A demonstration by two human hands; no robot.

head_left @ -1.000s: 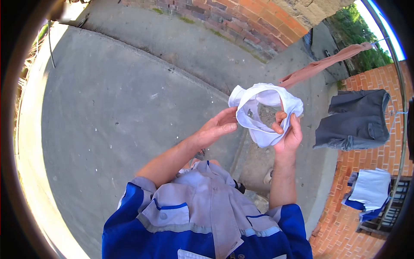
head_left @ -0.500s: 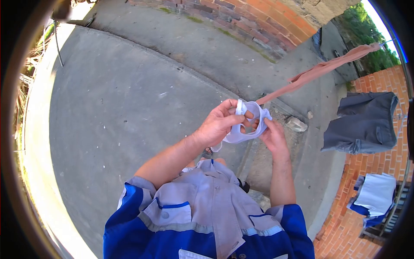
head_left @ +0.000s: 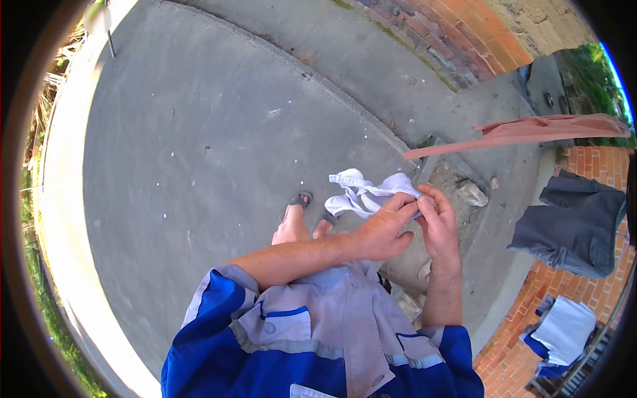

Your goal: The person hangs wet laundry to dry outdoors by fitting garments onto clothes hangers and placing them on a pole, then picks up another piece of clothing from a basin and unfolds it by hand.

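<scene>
A thin white cloth garment (head_left: 355, 192) hangs in loose folds to the left of my fingers, above the concrete and near my sandalled feet (head_left: 302, 200). My left hand (head_left: 387, 229) pinches its right edge, the fingers bent over the fabric. Close against it, my right hand (head_left: 436, 215) grips the same edge between thumb and fingers. The two hands meet at the fingertips, and part of the cloth is hidden behind them.
A pinkish-brown cloth (head_left: 531, 131) hangs at the upper right, with dark grey shorts (head_left: 574, 222) below it. White and blue clothes (head_left: 561, 331) hang by the brick wall (head_left: 501, 361). A pale stone (head_left: 472, 193) lies right of my hands.
The white garment has gone from an open ring to loose folds stretching left. My left hand has moved right and down to meet my right hand. The view has turned, shifting the hanging clothes.
</scene>
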